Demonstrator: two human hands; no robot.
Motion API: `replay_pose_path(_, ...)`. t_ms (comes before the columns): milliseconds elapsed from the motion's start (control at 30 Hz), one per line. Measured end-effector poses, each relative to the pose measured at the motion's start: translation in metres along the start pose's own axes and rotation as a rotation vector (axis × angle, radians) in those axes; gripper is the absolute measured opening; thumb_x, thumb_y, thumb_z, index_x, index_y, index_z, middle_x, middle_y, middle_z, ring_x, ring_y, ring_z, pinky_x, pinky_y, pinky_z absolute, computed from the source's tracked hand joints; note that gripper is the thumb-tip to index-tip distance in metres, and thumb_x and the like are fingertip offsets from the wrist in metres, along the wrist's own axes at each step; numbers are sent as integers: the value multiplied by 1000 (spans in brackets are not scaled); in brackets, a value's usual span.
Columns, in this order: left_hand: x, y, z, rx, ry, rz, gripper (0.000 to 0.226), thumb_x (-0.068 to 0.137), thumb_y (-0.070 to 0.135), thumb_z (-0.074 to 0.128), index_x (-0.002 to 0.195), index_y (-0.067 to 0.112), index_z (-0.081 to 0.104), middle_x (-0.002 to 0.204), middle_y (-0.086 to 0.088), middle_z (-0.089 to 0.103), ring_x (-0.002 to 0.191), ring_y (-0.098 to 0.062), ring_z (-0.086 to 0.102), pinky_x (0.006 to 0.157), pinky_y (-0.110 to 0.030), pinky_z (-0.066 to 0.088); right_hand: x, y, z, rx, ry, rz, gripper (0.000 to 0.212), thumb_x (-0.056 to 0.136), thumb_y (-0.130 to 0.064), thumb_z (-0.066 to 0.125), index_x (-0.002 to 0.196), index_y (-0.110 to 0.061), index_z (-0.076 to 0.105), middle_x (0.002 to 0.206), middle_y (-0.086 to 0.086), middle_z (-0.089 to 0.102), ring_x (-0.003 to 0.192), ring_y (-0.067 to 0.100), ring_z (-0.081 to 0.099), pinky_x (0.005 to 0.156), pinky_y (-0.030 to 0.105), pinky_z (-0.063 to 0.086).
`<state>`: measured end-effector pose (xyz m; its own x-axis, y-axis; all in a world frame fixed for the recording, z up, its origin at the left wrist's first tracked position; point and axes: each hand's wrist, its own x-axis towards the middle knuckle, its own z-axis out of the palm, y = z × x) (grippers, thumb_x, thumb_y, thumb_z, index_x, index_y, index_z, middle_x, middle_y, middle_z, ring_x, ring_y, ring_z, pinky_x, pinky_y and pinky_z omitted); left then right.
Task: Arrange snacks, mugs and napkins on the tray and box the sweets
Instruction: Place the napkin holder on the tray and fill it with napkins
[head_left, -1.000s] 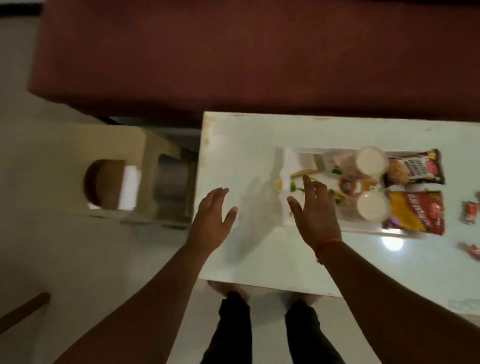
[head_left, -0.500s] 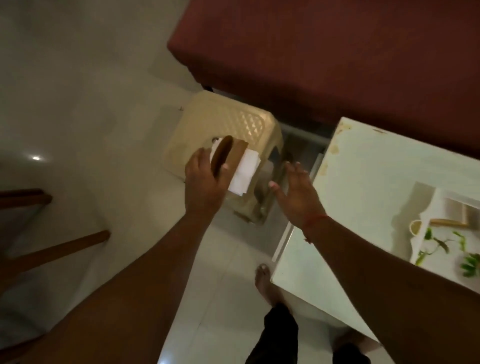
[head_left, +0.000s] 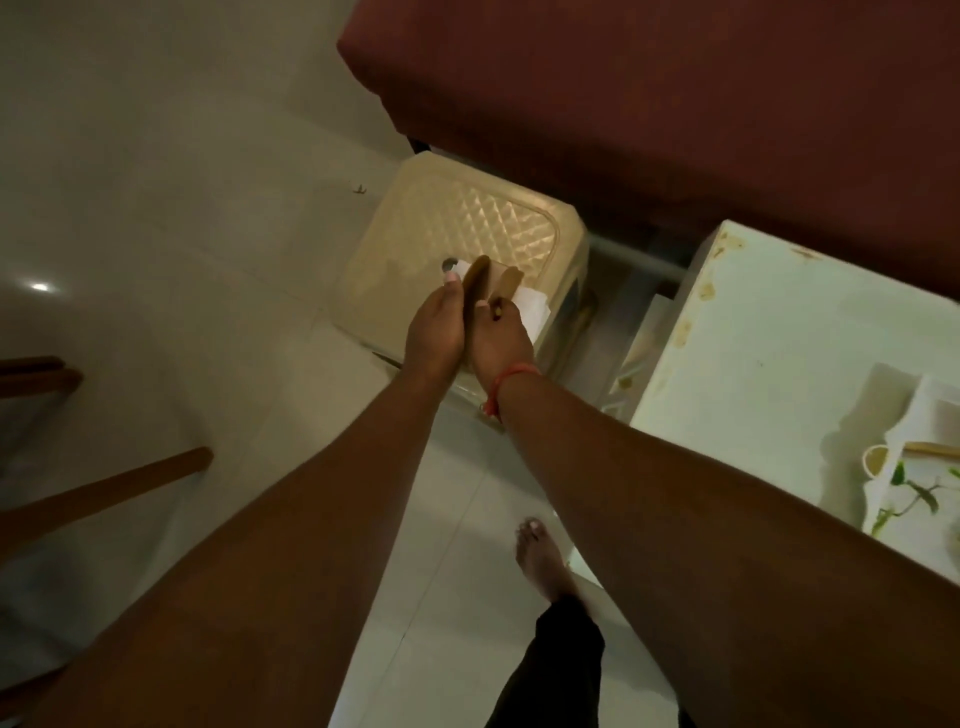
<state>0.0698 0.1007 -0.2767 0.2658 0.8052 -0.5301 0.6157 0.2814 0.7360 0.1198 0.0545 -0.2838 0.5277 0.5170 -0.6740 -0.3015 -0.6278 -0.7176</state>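
A brown wooden napkin holder (head_left: 479, 274) with white napkins (head_left: 534, 307) in it is at the near edge of a beige plastic stool (head_left: 467, 228). My left hand (head_left: 434, 332) grips the holder's left side and my right hand (head_left: 503, 340) closes on its right side, the two hands touching. Whether the holder rests on the stool or is raised off it I cannot tell. The white tray (head_left: 930, 410) with a leaf print shows only its left end at the right edge, on the white table (head_left: 753, 338). Mugs and snacks are out of view.
A dark red couch (head_left: 675, 104) runs across the top, close behind the stool and table. Wooden furniture legs (head_left: 104, 486) stick in from the left over the pale tiled floor. My bare foot (head_left: 543, 558) stands beside the table's near corner.
My view swung left from the tray to the stool. My left hand took the napkin holder first, then my right hand, open half a second ago, closed on its other side.
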Motion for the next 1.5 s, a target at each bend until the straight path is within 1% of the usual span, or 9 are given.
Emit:
replay_pose_path(267,-24,10,25,-1,119,62,65,87,69,26,104,27,72,102,3,74,100,-15,68,96,-43,52,-8,2,-34,95,9,-58,32,101,-30,38,128,-20,53,110,4,66,97,22,62,88,34,48)
replay_pose_path(433,-60,25,77,11,78,134,46,99,55,33,104,24,67,102,1,71,97,-14,66,96,-43,53,-24,21,-96,135,20,-111,32,102,-32,38,129,-24,53,114,2,66,101,20,64,96,42,51)
replay_pose_path(600,-111,32,151,49,-75,151,53,98,60,29,120,24,62,112,1,69,101,-13,65,93,-35,54,-45,59,-190,56,126,-114,35,105,-31,35,136,-22,48,112,-4,58,103,16,58,94,30,43)
replay_pose_path(733,-157,37,223,52,-212,107,62,90,72,26,121,30,60,119,3,68,110,-18,65,98,-45,52,-69,97,-268,44,219,-107,36,105,-28,35,138,-19,48,108,-10,52,95,10,52,88,22,39)
replay_pose_path(867,-208,37,288,19,-326,111,34,97,58,32,98,40,61,107,12,67,105,-13,64,100,-45,51,-95,137,-342,50,308,-84,34,103,-21,36,132,-20,53,106,-7,57,92,13,56,75,19,39)
replay_pose_path(1033,-257,32,354,-36,-514,40,48,87,64,38,97,25,64,104,-4,68,102,-18,65,99,-51,51,-120,191,-415,57,384,-26,35,101,-22,35,130,-25,55,112,-3,64,98,15,60,80,26,41)
replay_pose_path(1167,-276,18,392,-65,-580,-6,31,104,39,33,95,26,60,99,2,60,93,-12,58,101,-50,46,-128,222,-444,65,391,5,36,102,-21,36,132,-23,54,115,2,65,104,21,62,82,27,44)
replay_pose_path(1367,-277,2,417,-11,-578,-64,32,105,36,32,89,32,59,91,10,60,84,-6,59,92,-43,50,-118,247,-458,51,361,46,38,102,-20,36,137,-18,51,118,7,65,107,26,62,91,33,47)
replay_pose_path(1500,-275,0,424,0,-598,-73,30,105,36,32,88,35,57,93,9,60,90,-11,59,88,-38,51,-113,254,-462,65,364,30,38,103,-20,36,138,-19,49,121,8,65,108,25,61,84,26,41)
